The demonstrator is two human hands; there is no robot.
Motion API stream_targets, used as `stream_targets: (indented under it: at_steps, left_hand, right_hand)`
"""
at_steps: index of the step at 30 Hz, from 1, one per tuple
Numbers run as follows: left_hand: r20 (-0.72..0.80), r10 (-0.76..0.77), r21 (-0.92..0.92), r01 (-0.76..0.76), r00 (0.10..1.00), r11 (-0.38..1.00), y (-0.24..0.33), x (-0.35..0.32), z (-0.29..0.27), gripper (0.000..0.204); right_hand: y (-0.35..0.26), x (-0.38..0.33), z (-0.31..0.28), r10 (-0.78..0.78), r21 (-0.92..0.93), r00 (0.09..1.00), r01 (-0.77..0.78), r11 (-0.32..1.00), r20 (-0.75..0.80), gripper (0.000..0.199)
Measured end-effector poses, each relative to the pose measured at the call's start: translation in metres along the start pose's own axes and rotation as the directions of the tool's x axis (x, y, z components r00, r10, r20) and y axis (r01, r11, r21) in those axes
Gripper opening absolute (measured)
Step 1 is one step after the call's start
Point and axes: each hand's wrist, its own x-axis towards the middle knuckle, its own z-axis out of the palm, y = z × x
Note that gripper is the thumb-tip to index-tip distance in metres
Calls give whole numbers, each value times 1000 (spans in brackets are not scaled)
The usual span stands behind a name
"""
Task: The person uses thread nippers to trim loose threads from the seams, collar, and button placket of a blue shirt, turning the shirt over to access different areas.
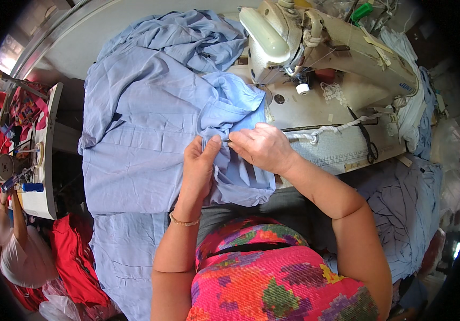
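Light blue fabric (139, 139) is spread over the left of the sewing table and hangs down over its front edge. My left hand (200, 160) pinches a fold of it between thumb and fingers. Close beside it, my right hand (264, 147) is closed with its fingertips at the same fold; a small dark spot shows at those fingertips, too small to name. Beyond my hands stands a cream sewing machine (342, 40), its needle area right of the cloth. A white twisted cord (337, 127) runs from near my right hand across the machine bed.
Black scissors (368, 142) lie at the bed's right. Small white pieces (334, 94) sit under the machine arm. More blue cloth (401, 214) is heaped at the right. At far left, another person (26, 254) works by a second machine table (48, 160) with red cloth (77, 262) beside it.
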Motion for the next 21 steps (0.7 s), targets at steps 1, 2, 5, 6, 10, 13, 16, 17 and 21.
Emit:
stream_targets:
  at_steps: [1, 2, 5, 6, 10, 13, 16, 17, 21]
  left_hand:
    - [7, 1, -1, -1, 1000, 1000, 0, 0, 0, 15]
    - [14, 3, -3, -3, 1000, 1000, 0, 0, 0, 15]
    - [24, 25, -26, -25, 999, 999, 0, 0, 0, 16]
    - [19, 28, -45, -27, 999, 999, 1, -1, 1, 16]
    - [15, 34, -90, -33, 999, 995, 2, -4, 0, 17]
    - [15, 70, -71, -69, 997, 995, -2, -2, -4, 17]
    - [0, 60, -95, -60, 998, 994, 1, -3, -3, 17]
    - [-5, 46, -113, -46, 999, 992, 3, -3, -2, 16]
    - [-5, 48, -154, -49, 999, 987, 8, -4, 3, 19]
  right_hand:
    - [0, 0, 0, 4, 3, 1000, -4, 1000, 3, 13]
    - [1, -1, -1, 31, 38, 999, -31, 999, -21, 14]
    - [3, -2, -3, 139, 166, 988, -128, 978, -59, 17]
    - [3, -1, -6, 190, 218, 981, -175, 960, -47, 18]
    - [1, 2, -10, 292, 346, 956, -276, 897, 6, 21]
    - [1, 3, -11, 303, 383, 953, -290, 877, 27, 21]
    - [0, 4, -12, 293, 388, 956, -284, 877, 37, 21]
    - [-1, 3, -12, 289, 386, 957, -281, 879, 37, 21]
    - [-5, 4, -20, 230, 310, 971, -238, 921, 61, 19]
